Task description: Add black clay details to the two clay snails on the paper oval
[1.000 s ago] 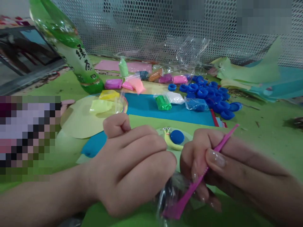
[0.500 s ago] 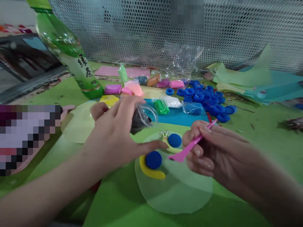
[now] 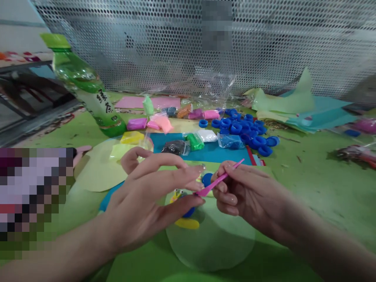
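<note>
My right hand [image 3: 246, 194] grips a pink plastic modelling tool [image 3: 219, 182], its flat tip pointing left toward my left fingertips. My left hand [image 3: 147, 199] hovers with fingers spread and holds nothing, just above a yellow and blue clay snail [image 3: 185, 217]. A second snail's blue shell [image 3: 207, 179] peeks out between my hands. Both snails sit on a pale round disc [image 3: 217, 239]. A clear bag of black clay [image 3: 176, 147] lies on the blue paper sheet [image 3: 226, 153] behind my hands.
A green bottle [image 3: 88, 92] stands at the back left. Small bags of coloured clay [image 3: 164, 121] and a heap of blue caps [image 3: 246, 129] lie across the back. Paper sheets [image 3: 296, 105] are piled at the right. Metal mesh [image 3: 188, 43] closes off the rear.
My left hand set the bag of black clay down on the blue paper and came back, empty, over the near snail. My right hand shifted a little left with the pink tool.
</note>
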Available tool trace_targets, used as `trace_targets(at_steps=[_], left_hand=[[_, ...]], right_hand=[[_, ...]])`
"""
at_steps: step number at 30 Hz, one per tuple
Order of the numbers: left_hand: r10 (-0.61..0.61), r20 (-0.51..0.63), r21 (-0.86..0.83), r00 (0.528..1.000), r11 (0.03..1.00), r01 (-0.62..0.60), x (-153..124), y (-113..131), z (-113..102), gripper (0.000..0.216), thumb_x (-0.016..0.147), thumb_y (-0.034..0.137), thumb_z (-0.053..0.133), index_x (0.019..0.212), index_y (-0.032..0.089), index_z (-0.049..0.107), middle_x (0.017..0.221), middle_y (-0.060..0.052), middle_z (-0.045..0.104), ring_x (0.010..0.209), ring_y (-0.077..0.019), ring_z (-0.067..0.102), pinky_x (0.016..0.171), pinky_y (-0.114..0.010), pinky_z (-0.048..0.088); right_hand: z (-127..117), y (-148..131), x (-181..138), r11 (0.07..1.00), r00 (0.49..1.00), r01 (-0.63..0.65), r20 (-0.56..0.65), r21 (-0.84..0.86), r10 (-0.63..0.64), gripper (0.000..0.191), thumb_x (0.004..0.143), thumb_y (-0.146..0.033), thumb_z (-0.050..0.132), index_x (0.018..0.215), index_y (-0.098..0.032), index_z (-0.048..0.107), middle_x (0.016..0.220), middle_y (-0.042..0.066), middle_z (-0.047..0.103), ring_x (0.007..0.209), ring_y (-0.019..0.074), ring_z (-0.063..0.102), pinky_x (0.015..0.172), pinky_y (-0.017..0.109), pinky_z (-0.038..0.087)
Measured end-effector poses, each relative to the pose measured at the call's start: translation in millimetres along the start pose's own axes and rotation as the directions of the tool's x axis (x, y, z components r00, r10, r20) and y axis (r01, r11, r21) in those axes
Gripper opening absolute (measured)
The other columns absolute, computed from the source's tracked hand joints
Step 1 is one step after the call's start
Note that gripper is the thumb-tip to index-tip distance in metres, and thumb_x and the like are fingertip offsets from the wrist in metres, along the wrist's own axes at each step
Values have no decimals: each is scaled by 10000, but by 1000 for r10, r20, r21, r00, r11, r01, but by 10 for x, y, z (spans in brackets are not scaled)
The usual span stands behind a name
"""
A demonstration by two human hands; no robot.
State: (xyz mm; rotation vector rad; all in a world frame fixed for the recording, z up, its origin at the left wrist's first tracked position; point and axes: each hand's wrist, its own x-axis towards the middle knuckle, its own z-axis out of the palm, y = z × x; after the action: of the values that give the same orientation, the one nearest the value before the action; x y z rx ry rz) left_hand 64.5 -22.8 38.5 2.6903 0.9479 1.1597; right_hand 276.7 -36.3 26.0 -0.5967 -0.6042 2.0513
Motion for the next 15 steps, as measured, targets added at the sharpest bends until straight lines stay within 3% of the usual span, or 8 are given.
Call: trace_targets(at_steps=[6,9,12,15], left_hand=[[52,-16,49,999,997,-51,23,-53,-29,39,938,320,620,910,310,647,747,121,744,800,-151,626,851,-355,269],[-27,-90,-87,996,996,19,7,-67,-32,73,879,243,694,879,312,670,773,130,757,886,-143,648,857,-340,298],[-128,-180,-225,975,971,86,21,-76,-21,218,814,160,730,936,325,655,749,136,752,805,-146,668,861,-341,399],[-247,-283,-346,927,927,142,62,-99,6,346,798,151,725,1073,324,607,738,109,729,735,-150,661,823,-343,536]], right_hand=[[23,-2,16,998,999,13,-38,-55,-15,274,808,-257,845,733,-94,639,653,21,591,549,76,531,504,164,485],[34,-20,25,988,997,40,-60,-146,-49,326,786,-315,854,734,-107,609,659,15,585,543,69,511,500,165,461],[24,-93,39,949,988,105,-78,-298,-134,363,782,-384,831,756,-126,578,642,-8,556,550,69,511,510,165,451],[-24,-241,46,823,962,196,-61,-533,-268,339,847,-442,739,869,-151,567,693,0,591,585,106,571,525,199,469]])
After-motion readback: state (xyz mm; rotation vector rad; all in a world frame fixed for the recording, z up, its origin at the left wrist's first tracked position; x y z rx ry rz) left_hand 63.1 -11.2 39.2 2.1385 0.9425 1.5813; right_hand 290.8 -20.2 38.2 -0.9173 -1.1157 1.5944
